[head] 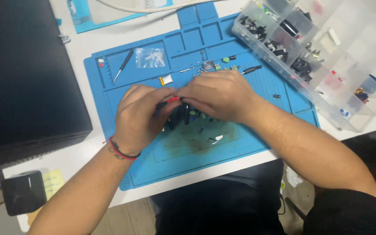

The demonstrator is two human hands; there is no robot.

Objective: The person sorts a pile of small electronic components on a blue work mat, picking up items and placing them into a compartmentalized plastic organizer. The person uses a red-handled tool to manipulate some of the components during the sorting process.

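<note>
Left hand and right hand both pinch a red-and-black tool, long axis running 2 to 8 o'clock, over the blue mat.

A white counter fills the view, evenly lit from above. A large black box stands on its left part. Below its near edge shows pale wooden floor.

Lying on the blue mat: a screwdriver beside a small clear bag. Standing at upper right, a clear parts box; at left, a black case.
</note>
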